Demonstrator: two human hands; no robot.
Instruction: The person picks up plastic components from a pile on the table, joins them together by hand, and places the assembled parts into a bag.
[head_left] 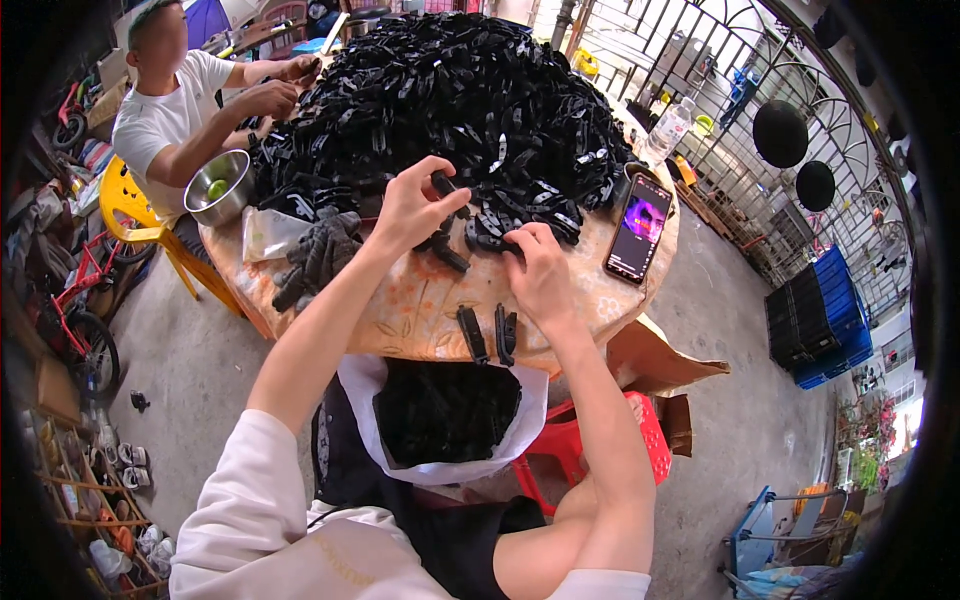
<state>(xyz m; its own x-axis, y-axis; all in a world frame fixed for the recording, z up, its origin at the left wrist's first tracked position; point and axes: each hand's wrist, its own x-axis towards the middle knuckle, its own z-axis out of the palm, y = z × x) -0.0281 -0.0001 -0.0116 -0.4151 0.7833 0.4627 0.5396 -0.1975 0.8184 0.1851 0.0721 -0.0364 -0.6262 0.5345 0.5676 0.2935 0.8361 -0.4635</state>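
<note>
While fingers [450,205] grip, floral tablecloth [405,305], perhaps concrete floor [740,410]

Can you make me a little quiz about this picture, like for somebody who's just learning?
1. True or false: the person's left hand holds a small black plastic piece.

2. Which opens just below the front edge of the pale, flower-patterned tablecloth?
a) a green metal bucket
b) a white bag with black pieces inside
c) a brown wicker basket

3. Fill in the blank: the dark rectangular phone with a lit screen is on the person's ____ side of the big heap of black pieces.

Key: 1. True. 2. b. 3. Right.
</note>
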